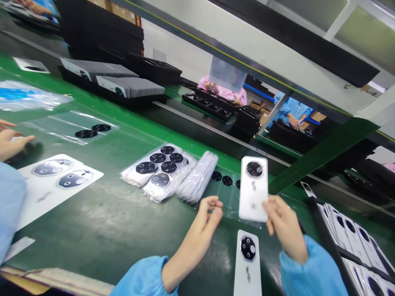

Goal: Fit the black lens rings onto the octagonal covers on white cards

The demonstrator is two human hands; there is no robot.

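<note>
My right hand (282, 224) pinches the lower right edge of a white phone back panel (253, 193) with a round black camera piece at its top, held upright above the bench. My left hand (200, 230) is to the left of it, fingers curled in towards the thumb, with nothing visible in them. Below the held panel a second white panel (247, 273) with a black camera piece lies on the green bench. Left of the held panel are a bundle of clear plastic sleeves (199, 176) and bagged stacks of panels (157, 168).
Another person's hand (14, 142) is at the left above a white sheet (58, 185) printed with camera shapes. Black camera pieces (86, 133) lie on clear film. A black tray of panels (348, 234) stands at right. A green post (327, 152) slants behind; co-workers sit beyond.
</note>
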